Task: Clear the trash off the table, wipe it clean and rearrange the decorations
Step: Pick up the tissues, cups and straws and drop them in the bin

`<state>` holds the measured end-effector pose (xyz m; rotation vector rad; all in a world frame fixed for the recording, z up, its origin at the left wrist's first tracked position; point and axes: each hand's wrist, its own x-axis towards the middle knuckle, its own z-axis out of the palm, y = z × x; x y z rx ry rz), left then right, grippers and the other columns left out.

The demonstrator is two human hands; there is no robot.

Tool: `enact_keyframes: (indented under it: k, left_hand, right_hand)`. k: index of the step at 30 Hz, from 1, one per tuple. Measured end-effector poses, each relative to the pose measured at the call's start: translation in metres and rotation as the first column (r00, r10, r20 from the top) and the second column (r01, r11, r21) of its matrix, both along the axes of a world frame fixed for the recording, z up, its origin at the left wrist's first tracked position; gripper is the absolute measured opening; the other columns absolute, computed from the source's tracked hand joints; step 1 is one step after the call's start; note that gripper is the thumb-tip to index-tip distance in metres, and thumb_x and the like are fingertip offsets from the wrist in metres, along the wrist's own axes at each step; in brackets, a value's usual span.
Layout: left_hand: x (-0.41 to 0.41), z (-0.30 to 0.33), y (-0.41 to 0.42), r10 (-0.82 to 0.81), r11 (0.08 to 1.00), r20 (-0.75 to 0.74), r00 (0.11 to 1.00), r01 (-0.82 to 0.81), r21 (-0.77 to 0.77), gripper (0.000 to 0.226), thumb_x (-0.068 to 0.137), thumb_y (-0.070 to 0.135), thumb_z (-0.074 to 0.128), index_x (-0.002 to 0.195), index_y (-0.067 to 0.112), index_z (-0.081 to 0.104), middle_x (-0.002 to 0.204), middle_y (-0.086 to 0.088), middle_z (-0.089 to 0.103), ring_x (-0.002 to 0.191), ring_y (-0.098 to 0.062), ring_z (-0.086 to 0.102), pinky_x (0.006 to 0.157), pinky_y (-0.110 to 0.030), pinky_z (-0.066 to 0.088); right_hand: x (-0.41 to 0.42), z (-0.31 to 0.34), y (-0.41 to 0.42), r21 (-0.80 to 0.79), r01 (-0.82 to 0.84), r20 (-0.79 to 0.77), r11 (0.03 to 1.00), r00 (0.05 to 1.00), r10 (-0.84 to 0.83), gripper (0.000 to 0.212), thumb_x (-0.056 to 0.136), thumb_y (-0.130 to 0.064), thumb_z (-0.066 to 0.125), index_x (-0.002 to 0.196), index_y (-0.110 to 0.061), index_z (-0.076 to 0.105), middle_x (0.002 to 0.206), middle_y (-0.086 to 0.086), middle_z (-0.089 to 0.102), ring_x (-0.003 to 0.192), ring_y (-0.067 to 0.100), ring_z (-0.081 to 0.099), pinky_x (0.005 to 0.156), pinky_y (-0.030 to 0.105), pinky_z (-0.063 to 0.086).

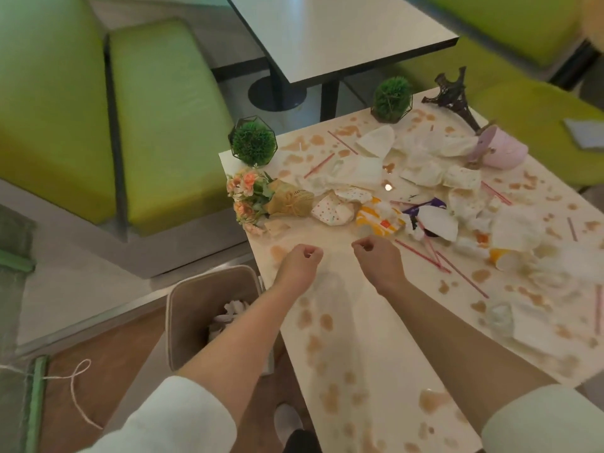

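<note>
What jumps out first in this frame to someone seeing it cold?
The table is spattered all over with brown stains, and crumpled wrappers and paper cups with pink straws are heaped across its far half. Both hands, left hand and right hand, hover over the near part with fingers curled, holding nothing visible. A bin with some white trash stands at the table's left edge; two green ball plants and a flower bouquet sit along the far left side.

The cream table [376, 325] is blotched with brown spills. Crumpled napkins [425, 148], squashed paper cups [379, 217] and red straws [421, 253] litter its far half. Two green ball plants [253, 143] stand at the far edge; a flower bouquet [261, 199], an Eiffel Tower model [454, 96] and a pink pot [500, 147] lie tipped over.
</note>
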<state>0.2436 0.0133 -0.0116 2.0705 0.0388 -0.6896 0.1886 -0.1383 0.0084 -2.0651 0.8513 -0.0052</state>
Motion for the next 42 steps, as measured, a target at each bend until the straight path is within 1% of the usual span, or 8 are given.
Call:
enact_keyframes:
  k: [6,12,16,20,24,28,33,42]
  left_hand:
    - [0.006,0.005,-0.059,0.037,0.999,0.042,0.998,-0.037,-0.001,0.026,0.095,0.037,0.056,0.113,0.018,0.060,0.110,0.002,0.062,0.096,-0.016,0.060,0.077,-0.027,0.044]
    - [0.017,-0.003,-0.110,0.104,0.992,-0.026,0.994,-0.102,0.079,0.066,0.083,0.050,0.067,0.137,0.017,0.047,0.134,-0.005,0.053,0.123,-0.024,0.052,0.102,-0.039,0.043]
    - [0.024,-0.012,-0.139,0.154,0.978,-0.028,0.988,-0.148,0.144,0.079,0.077,0.055,0.071,0.140,0.013,0.046,0.138,-0.009,0.051,0.128,-0.027,0.048,0.106,-0.040,0.041]
    - [0.024,-0.023,-0.153,0.071,0.947,0.029,0.997,-0.076,0.312,0.078,0.074,0.069,0.065,0.134,0.021,0.054,0.137,-0.010,0.050,0.129,-0.028,0.043,0.107,-0.039,0.036]
    - [0.020,-0.026,-0.157,0.110,0.929,0.023,0.994,-0.112,0.352,0.082,0.075,0.066,0.067,0.138,0.017,0.047,0.136,-0.011,0.044,0.132,-0.028,0.036,0.109,-0.036,0.029]
    - [0.017,-0.028,-0.155,0.159,0.948,-0.008,0.987,-0.150,0.280,0.087,0.053,0.079,0.068,0.119,0.022,0.059,0.116,-0.005,0.060,0.116,-0.026,0.053,0.099,-0.040,0.043]
    - [0.007,-0.025,-0.146,0.271,0.963,-0.074,0.960,-0.271,0.005,0.076,0.073,0.052,0.078,0.131,0.016,0.044,0.121,0.000,0.058,0.109,-0.017,0.058,0.091,-0.033,0.048]
    - [-0.009,-0.014,-0.102,0.385,0.900,-0.004,0.923,-0.376,-0.221,0.067,0.084,0.059,0.063,0.133,0.017,0.048,0.124,-0.009,0.061,0.113,-0.027,0.059,0.090,-0.031,0.046]
  right_hand:
    - [0.013,-0.001,-0.062,-0.071,-0.064,0.003,0.995,0.998,0.065,0.017,0.093,-0.015,0.055,0.106,-0.016,0.067,0.091,-0.003,0.060,0.068,0.006,0.052,0.053,0.021,0.039]
    - [0.038,-0.017,-0.110,-0.244,-0.239,0.004,0.940,0.969,0.247,0.020,0.091,-0.013,0.060,0.107,-0.017,0.070,0.109,0.003,0.064,0.093,0.016,0.060,0.076,0.026,0.045]
    - [0.051,-0.025,-0.135,-0.349,-0.412,-0.076,0.842,0.908,0.412,0.039,0.090,-0.005,0.055,0.128,-0.014,0.060,0.128,0.009,0.052,0.124,0.025,0.042,0.098,0.033,0.039]
    - [0.061,-0.030,-0.149,-0.389,-0.589,-0.156,0.708,0.800,0.579,0.060,0.088,-0.001,0.054,0.143,-0.023,0.046,0.141,0.005,0.047,0.124,0.026,0.039,0.102,0.034,0.037]
    - [0.067,-0.037,-0.154,-0.421,-0.669,-0.227,0.613,0.732,0.642,0.048,0.091,-0.017,0.058,0.138,-0.027,0.051,0.135,0.004,0.051,0.118,0.026,0.044,0.101,0.035,0.036]
    - [0.066,-0.038,-0.152,-0.461,-0.630,-0.211,0.625,0.762,0.613,0.039,0.086,-0.023,0.061,0.125,-0.023,0.057,0.122,0.005,0.055,0.113,0.026,0.047,0.095,0.036,0.037]
    - [0.060,-0.031,-0.148,-0.457,-0.552,-0.137,0.698,0.819,0.558,0.033,0.089,-0.028,0.061,0.121,-0.020,0.058,0.119,0.003,0.059,0.112,0.025,0.048,0.095,0.035,0.034]
    - [0.046,-0.010,-0.102,-0.061,-0.255,0.249,0.965,0.932,0.262,0.028,0.093,-0.024,0.061,0.120,-0.025,0.054,0.100,0.002,0.059,0.094,0.018,0.056,0.077,0.031,0.047]
